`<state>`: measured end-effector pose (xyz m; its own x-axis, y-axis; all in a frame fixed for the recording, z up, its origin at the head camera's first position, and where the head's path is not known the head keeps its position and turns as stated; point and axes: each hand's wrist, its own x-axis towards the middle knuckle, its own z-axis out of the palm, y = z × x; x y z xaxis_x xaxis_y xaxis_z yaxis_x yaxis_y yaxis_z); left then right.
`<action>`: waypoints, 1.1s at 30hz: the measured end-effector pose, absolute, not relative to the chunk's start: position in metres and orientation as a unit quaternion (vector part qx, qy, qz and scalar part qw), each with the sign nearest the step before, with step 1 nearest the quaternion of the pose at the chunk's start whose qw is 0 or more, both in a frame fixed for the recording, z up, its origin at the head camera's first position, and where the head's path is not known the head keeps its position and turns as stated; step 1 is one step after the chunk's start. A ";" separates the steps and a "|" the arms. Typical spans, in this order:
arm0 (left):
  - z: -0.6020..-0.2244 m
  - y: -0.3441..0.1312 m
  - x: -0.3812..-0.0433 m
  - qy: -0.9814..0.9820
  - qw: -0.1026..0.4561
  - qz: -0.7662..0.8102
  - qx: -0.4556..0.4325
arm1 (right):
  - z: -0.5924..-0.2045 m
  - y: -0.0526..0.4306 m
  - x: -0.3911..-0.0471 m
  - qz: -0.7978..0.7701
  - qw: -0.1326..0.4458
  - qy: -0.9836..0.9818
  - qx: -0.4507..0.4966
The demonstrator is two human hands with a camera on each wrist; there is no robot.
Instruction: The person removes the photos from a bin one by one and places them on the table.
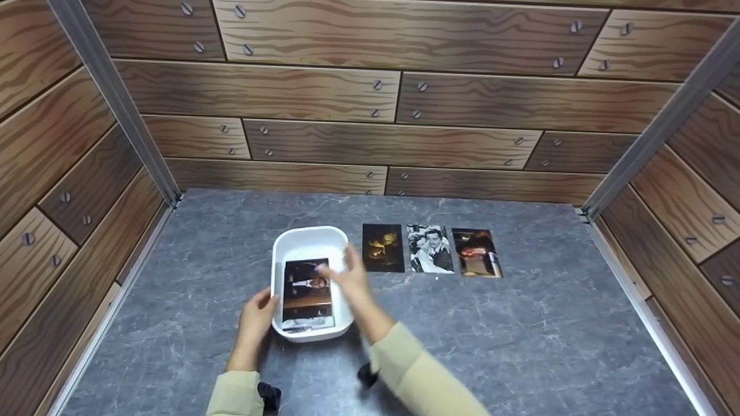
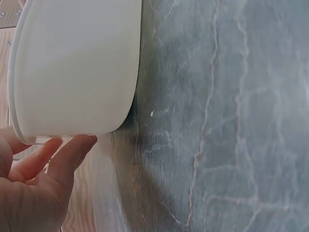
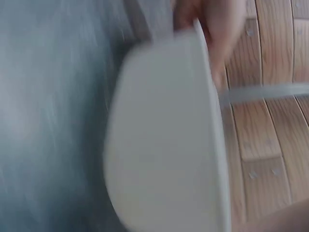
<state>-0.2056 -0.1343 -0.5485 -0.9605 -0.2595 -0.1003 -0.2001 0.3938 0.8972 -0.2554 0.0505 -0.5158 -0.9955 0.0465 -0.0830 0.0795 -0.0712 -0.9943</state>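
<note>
A white plastic tub (image 1: 306, 244) stands on the grey marbled table, with several photo prints (image 1: 306, 300) lying inside it. The top print shows a person in a dark suit; part of a black-and-white one sticks out below it. My left hand (image 1: 257, 318) holds the tub's left side, thumb at the rim and fingers against the outer wall, as the left wrist view also shows. Over the tub's right rim is my right hand (image 1: 351, 280), blurred, its thumb spread out above the top print and its fingers extended.
Right of the tub three prints lie in a row: a dark one with yellow shapes (image 1: 383, 248), a black-and-white couple (image 1: 430, 249) and a dark one with a red glow (image 1: 477, 253). Wood-patterned panels (image 1: 324, 92) with metal corner posts (image 1: 665, 110) enclose the table's back and sides.
</note>
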 end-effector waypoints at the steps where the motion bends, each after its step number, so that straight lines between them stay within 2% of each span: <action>1: -0.548 -0.135 -0.206 -0.834 0.028 -0.533 0.139 | -0.519 0.043 -0.251 -0.735 0.022 0.677 0.042; 7: -0.547 -0.134 -0.208 -0.830 0.032 -0.539 0.143 | -0.538 0.015 -0.244 -0.740 0.045 0.671 0.028; 14: -0.548 -0.133 -0.206 -0.825 0.032 -0.545 0.146 | -0.549 0.016 -0.245 -0.677 0.056 0.727 0.101; 21: -0.549 -0.134 -0.207 -0.824 0.034 -0.547 0.145 | -0.607 0.015 -0.277 -0.592 0.050 0.796 0.116; 23: -0.549 -0.134 -0.208 -0.825 0.035 -0.545 0.144 | -0.601 0.014 -0.277 -0.570 0.053 0.811 0.125; 25: -0.549 -0.134 -0.208 -0.826 0.035 -0.544 0.144 | -0.574 0.013 -0.265 -0.564 0.073 0.811 0.140; 27: -0.550 -0.134 -0.208 -0.825 0.036 -0.545 0.143 | -0.563 0.012 -0.259 -0.562 0.069 0.811 0.148; 33: -0.552 -0.133 -0.206 -0.825 0.037 -0.545 0.143 | -0.555 0.010 -0.251 -0.556 0.067 0.813 0.161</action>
<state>-0.2058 -0.1334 -0.5520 -0.9566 -0.2758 -0.0940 -0.1946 0.3645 0.9106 -0.2511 0.0101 -0.5548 -0.9395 0.1869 -0.2869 0.3352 0.3299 -0.8825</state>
